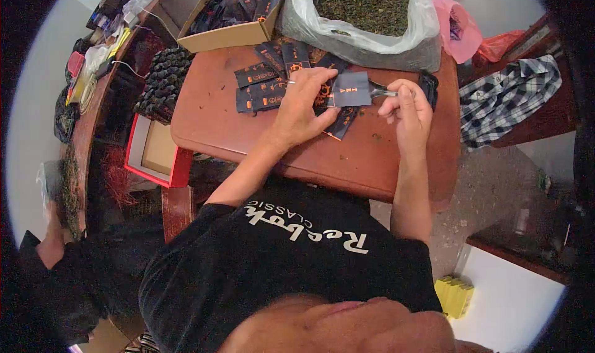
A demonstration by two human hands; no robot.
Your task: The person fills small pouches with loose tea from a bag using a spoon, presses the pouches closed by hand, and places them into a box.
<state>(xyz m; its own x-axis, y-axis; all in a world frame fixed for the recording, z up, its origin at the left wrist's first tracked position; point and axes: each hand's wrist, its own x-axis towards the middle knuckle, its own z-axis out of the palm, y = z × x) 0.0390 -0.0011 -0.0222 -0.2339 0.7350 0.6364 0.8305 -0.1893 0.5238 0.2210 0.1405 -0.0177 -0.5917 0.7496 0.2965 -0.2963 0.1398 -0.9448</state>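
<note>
My left hand (305,102) grips a dark grey tea sachet (352,89) with orange lettering, thumb at its lower edge and fingers along the upper one. From the right, my right hand (408,108) pinches the handle of a metal spoon (385,92). The spoon's other end is at the sachet's right edge; whether it is inside I cannot tell. Several black-and-orange sachets (257,96) lie fanned out under and beside my left hand on the reddish-brown table (229,145). Behind my right hand sits a small black object (429,88).
A bag-lined container (427,49) of loose dried leaves (359,6) stands at the back, beside a cardboard box (232,35) of sachets. A red-edged box (152,148) and a black beaded item (164,83) are left. Checked cloth (511,102) hangs right. Another person's arm (52,241) shows far left.
</note>
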